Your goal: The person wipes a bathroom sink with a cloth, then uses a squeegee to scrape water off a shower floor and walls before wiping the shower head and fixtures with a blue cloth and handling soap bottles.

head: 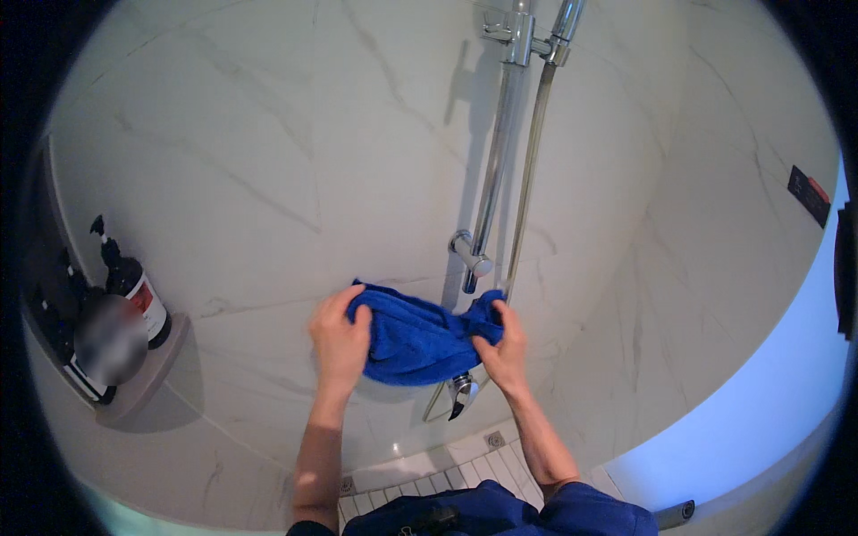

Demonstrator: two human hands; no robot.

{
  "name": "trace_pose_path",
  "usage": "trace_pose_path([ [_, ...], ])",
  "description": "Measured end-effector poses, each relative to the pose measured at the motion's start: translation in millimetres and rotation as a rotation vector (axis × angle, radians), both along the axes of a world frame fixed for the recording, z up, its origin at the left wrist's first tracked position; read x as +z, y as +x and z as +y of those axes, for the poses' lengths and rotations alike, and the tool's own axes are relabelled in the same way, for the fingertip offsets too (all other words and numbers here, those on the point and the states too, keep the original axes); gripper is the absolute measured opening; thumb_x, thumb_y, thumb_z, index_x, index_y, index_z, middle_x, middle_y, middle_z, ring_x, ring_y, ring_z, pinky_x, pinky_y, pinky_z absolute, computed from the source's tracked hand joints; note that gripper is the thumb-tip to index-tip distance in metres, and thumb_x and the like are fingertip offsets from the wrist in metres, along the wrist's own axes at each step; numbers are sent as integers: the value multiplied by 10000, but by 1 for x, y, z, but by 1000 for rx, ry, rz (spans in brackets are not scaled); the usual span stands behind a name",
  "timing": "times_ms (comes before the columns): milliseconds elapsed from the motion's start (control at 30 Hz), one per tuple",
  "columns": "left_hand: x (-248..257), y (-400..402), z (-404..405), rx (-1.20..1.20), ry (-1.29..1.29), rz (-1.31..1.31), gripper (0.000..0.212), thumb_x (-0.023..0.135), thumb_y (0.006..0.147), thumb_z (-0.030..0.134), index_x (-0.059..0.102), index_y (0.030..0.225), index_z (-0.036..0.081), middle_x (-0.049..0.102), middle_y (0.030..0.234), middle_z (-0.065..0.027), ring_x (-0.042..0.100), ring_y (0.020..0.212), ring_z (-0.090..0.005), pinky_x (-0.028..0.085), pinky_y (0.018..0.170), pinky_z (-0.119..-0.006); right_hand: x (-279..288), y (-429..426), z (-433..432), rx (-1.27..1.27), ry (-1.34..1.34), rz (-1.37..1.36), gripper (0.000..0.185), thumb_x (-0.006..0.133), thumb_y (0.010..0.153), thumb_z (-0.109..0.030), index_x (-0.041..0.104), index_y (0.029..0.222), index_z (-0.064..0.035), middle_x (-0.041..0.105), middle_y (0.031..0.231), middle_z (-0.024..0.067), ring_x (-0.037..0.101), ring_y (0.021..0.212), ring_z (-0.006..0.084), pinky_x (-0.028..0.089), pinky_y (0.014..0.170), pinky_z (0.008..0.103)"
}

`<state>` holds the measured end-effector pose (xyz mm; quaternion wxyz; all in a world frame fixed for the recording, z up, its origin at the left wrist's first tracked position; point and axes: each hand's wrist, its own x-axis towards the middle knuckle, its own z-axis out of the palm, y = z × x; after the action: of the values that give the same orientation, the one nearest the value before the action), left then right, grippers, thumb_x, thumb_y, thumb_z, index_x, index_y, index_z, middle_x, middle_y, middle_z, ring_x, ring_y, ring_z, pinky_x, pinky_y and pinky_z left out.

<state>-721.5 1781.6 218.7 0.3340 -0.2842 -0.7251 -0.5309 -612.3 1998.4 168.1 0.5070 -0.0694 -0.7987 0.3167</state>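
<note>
A blue cloth (415, 338) hangs stretched between my two hands, in front of the shower wall. My left hand (340, 342) pinches its upper left corner between thumb and fingers. At the other end, my right hand (503, 345) grips a bunched part of the cloth. Below the cloth, a chrome mixer tap lever (462, 395) shows; the rest of the tap is hidden behind the cloth. The lower end of a chrome shower rail (493, 181) with its wall bracket (471, 253) is just above my right hand.
Pump bottles (137, 295) stand on a corner shelf (151, 392) at left. A shower hose (529, 161) runs beside the rail under the hand shower (566, 27). Marble-patterned wall tiles (268, 167) surround me. A slatted floor (422, 486) lies below. A dark card (808, 195) is on the right wall.
</note>
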Motion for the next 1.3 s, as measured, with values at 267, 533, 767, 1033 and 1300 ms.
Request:
trace_pose_path([
  [267, 113, -36, 130, -558, -29, 65, 278, 430, 870, 51, 548, 1115, -5, 639, 933, -191, 611, 870, -342, 471, 779, -358, 94, -63, 21, 437, -263, 279, 539, 482, 741, 7, 426, 1274, 71, 514, 1246, 169, 491, 1134, 204, 371, 965, 294],
  [533, -27, -34, 137, -178, -40, 606, 338, 487, 854, 113, 526, 1185, 56, 475, 1267, -129, 512, 1091, -288, 406, 953, -406, -18, -68, 33, -88, 613, 92, 261, 572, 746, -55, 554, 997, 15, 532, 1050, 163, 525, 1005, 318, 403, 898, 378],
  [767, 30, -45, 112, 229, -126, 653, 399, 567, 770, 60, 551, 1169, 66, 479, 1273, -122, 478, 1105, -263, 333, 971, -499, 45, -84, 38, -49, 43, 460, 280, 539, 792, 4, 540, 1073, 8, 553, 1055, 158, 533, 956, 307, 421, 842, 359],
  [1033, -14, -73, 61, 588, -363, 990, 265, 601, 784, 200, 591, 1049, 193, 540, 1137, 30, 479, 1006, -150, 284, 946, -475, -31, -45, 12, 235, 143, -73, 308, 653, 765, -82, 569, 1054, -13, 508, 1012, 181, 522, 936, 311, 443, 788, 382],
  [1300, 55, -92, -54, 930, 132, 431, 384, 619, 796, 230, 517, 1105, 27, 535, 1089, -141, 477, 1053, -297, 357, 898, -421, 72, -120, -78, 446, 434, 190, 219, 652, 760, -65, 600, 966, -16, 579, 925, 163, 580, 797, 293, 469, 669, 344],
])
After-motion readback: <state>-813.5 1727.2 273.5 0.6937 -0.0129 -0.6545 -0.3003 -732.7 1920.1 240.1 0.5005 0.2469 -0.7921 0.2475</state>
